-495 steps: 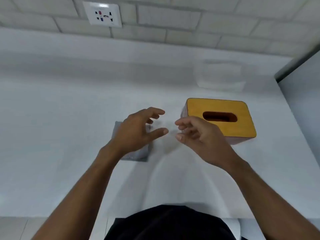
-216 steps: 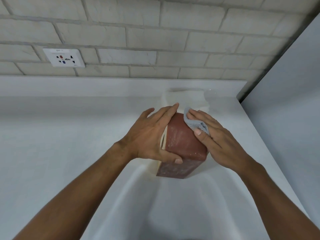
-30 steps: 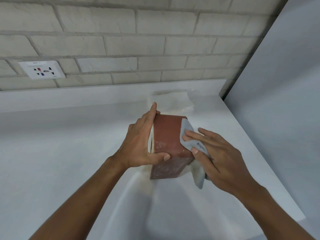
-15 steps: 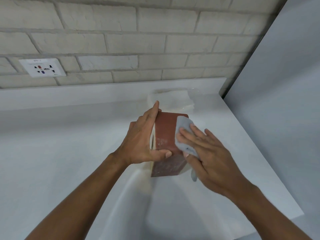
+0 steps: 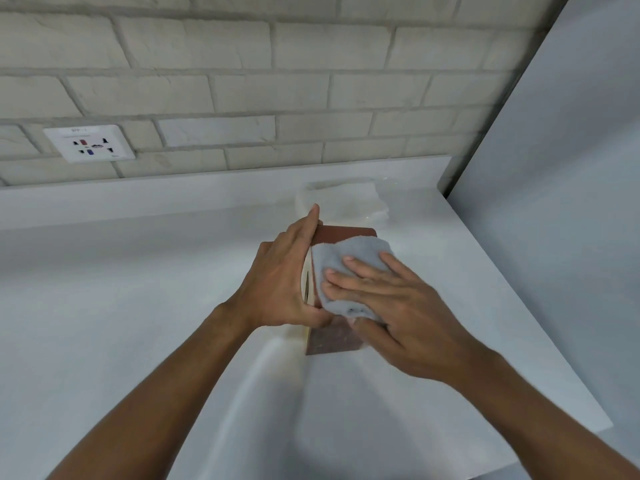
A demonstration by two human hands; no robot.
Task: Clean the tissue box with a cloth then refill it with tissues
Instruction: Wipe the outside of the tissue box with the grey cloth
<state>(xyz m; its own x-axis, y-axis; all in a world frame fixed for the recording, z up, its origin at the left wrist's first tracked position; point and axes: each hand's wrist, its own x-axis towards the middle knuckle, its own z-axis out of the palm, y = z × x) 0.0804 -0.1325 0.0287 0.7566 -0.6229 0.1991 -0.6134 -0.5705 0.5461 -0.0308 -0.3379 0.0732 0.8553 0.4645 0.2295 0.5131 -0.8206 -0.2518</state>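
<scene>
The tissue box [image 5: 341, 234] stands tipped on its side on the white counter, with a reddish-brown face turned upward and its yellow top facing left. My left hand [image 5: 280, 282] grips the box from the left, fingers along the yellow side and thumb over the near edge. My right hand [image 5: 398, 306] presses a grey cloth [image 5: 346, 254] flat on the brown face with straight fingers. The cloth covers most of that face. A clear pack of white tissues [image 5: 343, 202] lies just behind the box.
The white counter [image 5: 138, 306] runs left to a raised back ledge under a brick wall with a wall socket [image 5: 90, 143]. A grey panel [image 5: 571, 202] closes off the right side. The counter's near right corner is at the lower right.
My right hand has slid the cloth from the box's right side leftward onto the upward brown face. My left hand keeps the same grip and the box stays tipped.
</scene>
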